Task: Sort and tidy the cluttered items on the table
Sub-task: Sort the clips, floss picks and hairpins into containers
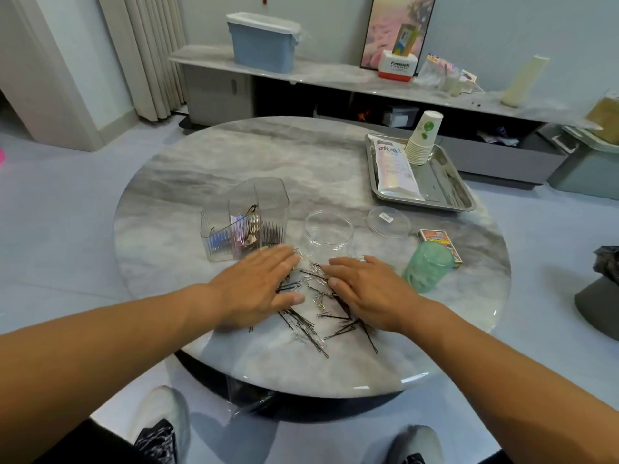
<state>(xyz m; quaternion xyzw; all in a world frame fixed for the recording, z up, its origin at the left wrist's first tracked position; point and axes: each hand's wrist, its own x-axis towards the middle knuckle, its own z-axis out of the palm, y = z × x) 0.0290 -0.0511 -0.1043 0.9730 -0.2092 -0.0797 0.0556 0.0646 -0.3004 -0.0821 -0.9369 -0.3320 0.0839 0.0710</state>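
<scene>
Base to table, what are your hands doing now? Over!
Left hand and right hand flat, open, on the pile of hairpins and paper clips. Round clear jar open just behind. Nothing in the way.

A long low marble shelf runs along the far wall, carrying a blue lidded bin, a framed pink picture and a cream cone. Pale curtains hang at left.

Your pins — black bobby pins mixed with silver clips — lie scattered flat near the bench's front edge. Behind them stand a clear organiser holding clips and an open, empty clear jar — its lid lies flat beside it.
</scene>
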